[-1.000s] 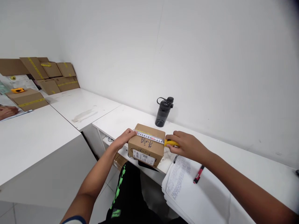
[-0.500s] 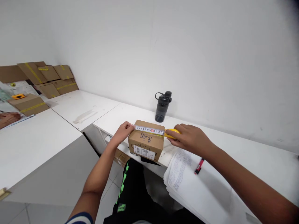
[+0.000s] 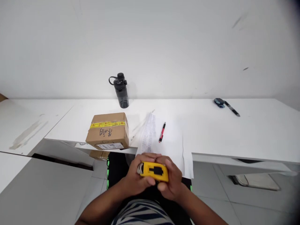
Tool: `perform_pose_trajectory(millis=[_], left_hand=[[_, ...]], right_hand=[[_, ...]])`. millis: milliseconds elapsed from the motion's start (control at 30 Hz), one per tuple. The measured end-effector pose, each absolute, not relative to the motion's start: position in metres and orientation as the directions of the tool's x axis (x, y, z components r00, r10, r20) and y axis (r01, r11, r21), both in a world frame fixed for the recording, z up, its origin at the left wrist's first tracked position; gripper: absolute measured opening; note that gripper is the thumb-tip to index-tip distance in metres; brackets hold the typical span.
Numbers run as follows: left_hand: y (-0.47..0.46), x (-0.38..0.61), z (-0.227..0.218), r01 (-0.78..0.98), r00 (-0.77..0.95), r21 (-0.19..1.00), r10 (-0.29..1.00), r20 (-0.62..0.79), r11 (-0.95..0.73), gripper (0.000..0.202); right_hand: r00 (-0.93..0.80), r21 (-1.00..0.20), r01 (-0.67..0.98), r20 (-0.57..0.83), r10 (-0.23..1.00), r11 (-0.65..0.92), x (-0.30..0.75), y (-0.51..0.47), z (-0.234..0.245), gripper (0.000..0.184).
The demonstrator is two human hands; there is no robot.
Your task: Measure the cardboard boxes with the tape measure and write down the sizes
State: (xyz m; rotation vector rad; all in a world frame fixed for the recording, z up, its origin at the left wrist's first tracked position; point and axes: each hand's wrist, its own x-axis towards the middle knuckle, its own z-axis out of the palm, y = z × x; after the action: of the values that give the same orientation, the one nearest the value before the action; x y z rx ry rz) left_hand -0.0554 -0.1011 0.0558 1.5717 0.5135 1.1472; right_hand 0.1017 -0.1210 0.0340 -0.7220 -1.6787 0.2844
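A yellow tape measure (image 3: 146,170) with a black slider is between my two hands, close to my lap. My left hand (image 3: 138,179) closes around its left end, by the metal tip of the blade. Around the other end wraps my right hand (image 3: 172,179). The blade is drawn in, with only the tip showing. To the left, a brown cardboard box (image 3: 112,134) with yellow printed tape, handwriting and a white label sits at the desk's front edge, apart from both hands.
Sheets of paper (image 3: 173,150) overhang the desk edge, and a red and black pen (image 3: 162,132) lies on them. A dark water bottle (image 3: 122,95) stands by the wall. Back right on the desk (image 3: 253,134) lie a small dark round item (image 3: 219,101) and a black marker (image 3: 232,108).
The blade has come off the box and retracted. Both hands have moved to my lap and now hold the tape measure together. My view has turned to the right.
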Motion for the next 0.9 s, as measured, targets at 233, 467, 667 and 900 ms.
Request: perform_pose_trajectory(millis=[233, 467, 667, 900], left_hand=[[-0.023, -0.041, 0.035, 0.237, 0.460, 0.940, 0.881, 0.112, -0.244, 0.041], [0.036, -0.030, 0.014, 0.110, 0.257, 0.988, 0.963, 0.080, -0.111, 0.054], [0.088, 0.000, 0.006, -0.053, -0.028, 0.997, 0.998, 0.061, -0.063, 0.053], [0.092, -0.001, -0.001, -0.283, -0.151, 0.959, 0.988, -0.033, -0.011, 0.052]], right_hand=[[-0.135, -0.436, 0.852, 0.349, 0.927, 0.288, 0.182, -0.022, 0.034, 0.050], [-0.445, -0.120, 0.887, 0.039, 0.895, 0.446, 0.218, 0.055, 0.000, 0.047], [-0.380, -0.255, 0.881, 0.122, 0.917, 0.399, 0.233, 0.100, -0.001, 0.033], [-0.039, -0.704, 0.655, 0.330, 0.943, 0.274, 0.207, 0.096, 0.002, 0.034]])
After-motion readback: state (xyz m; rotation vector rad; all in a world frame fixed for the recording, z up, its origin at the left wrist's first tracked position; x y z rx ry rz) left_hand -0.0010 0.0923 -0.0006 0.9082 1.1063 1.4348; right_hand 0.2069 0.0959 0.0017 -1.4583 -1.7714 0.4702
